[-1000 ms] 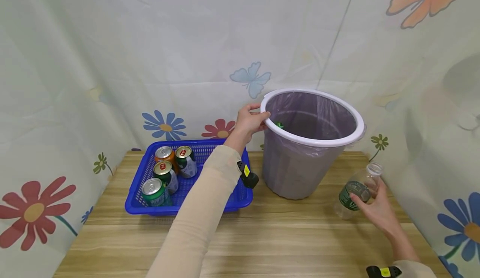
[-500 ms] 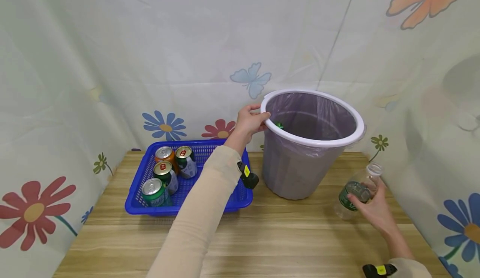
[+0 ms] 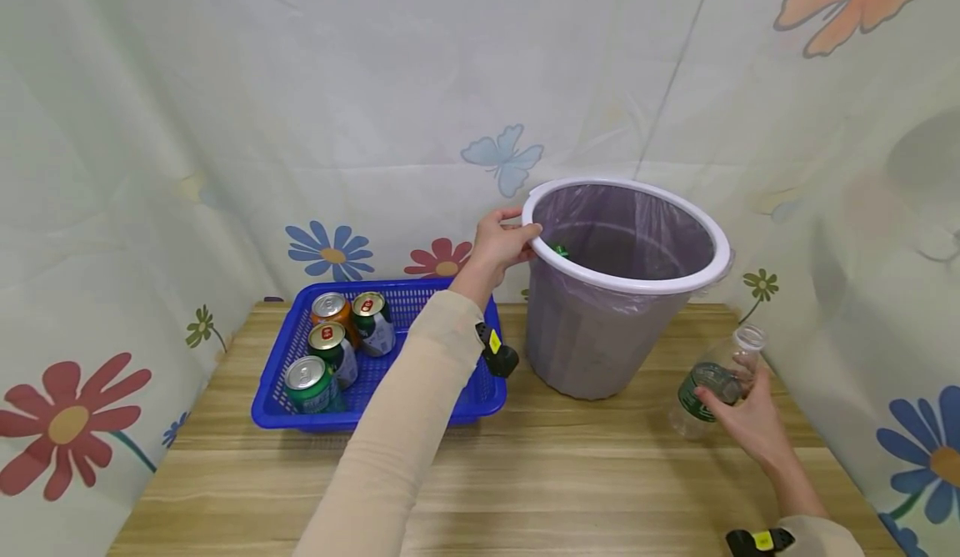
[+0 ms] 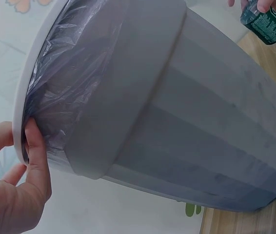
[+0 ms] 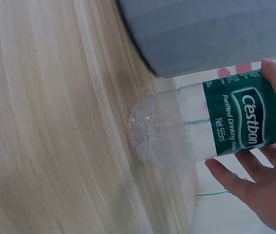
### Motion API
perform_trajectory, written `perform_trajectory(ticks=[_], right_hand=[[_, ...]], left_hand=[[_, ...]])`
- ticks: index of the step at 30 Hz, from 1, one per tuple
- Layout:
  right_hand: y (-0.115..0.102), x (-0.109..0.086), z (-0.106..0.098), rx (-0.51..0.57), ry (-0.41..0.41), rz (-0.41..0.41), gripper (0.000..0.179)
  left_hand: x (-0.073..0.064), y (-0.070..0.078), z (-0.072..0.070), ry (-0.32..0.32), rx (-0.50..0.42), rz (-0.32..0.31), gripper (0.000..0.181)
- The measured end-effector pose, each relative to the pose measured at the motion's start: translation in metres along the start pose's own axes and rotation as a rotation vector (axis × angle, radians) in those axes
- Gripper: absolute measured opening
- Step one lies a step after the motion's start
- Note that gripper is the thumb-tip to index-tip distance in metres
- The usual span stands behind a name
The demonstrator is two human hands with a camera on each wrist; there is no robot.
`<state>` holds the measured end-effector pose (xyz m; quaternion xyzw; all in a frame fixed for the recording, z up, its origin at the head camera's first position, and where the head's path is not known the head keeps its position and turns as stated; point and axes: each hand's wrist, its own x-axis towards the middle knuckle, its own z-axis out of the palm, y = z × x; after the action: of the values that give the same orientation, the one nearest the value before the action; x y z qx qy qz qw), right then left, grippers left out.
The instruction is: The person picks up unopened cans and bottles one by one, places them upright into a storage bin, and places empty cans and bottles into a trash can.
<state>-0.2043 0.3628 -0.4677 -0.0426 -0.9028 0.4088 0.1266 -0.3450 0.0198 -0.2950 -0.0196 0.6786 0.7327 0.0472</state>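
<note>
My left hand (image 3: 498, 248) pinches the white rim of a grey trash can (image 3: 581, 344), which is lined with a clear purplish bag. In the left wrist view the left fingers (image 4: 36, 156) curl round that rim, over the liner. To the right of the can, my right hand (image 3: 753, 419) grips a clear plastic water bottle (image 3: 708, 394) round its green label. The bottle leans a little, its open neck at the top right; no cap shows on it. In the right wrist view its base (image 5: 145, 129) appears at or just above the tabletop, and I cannot tell whether it touches.
A blue plastic basket (image 3: 483, 405) stands left of the trash can, holding several drink cans (image 3: 309, 378). Something small and green (image 3: 561, 251) shows inside the can's near-left edge. Flowered curtains (image 3: 405, 90) close off the wooden table (image 3: 540, 474) behind and at the sides.
My right wrist and thumb have shifted slightly left, with the bottle staying where it was. The left hand keeps its hold on the rim.
</note>
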Motion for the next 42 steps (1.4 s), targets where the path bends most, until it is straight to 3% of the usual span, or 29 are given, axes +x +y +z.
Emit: perform_trajectory(ticks=[19, 26, 42], right_hand=[[0.001, 0.002, 0.0, -0.034, 0.017, -0.026, 0.084], [-0.001, 0.006, -0.007, -0.047, 0.046, -0.087, 0.082], [-0.004, 0.012, -0.028, -0.11, 0.078, -0.127, 0.082]], left_hand=[[0.0, 0.001, 0.001, 0.004, 0.016, 0.009, 0.043], [-0.001, 0.001, 0.002, 0.018, 0.019, 0.01, 0.043], [-0.001, 0.001, 0.002, 0.017, 0.029, 0.009, 0.043]])
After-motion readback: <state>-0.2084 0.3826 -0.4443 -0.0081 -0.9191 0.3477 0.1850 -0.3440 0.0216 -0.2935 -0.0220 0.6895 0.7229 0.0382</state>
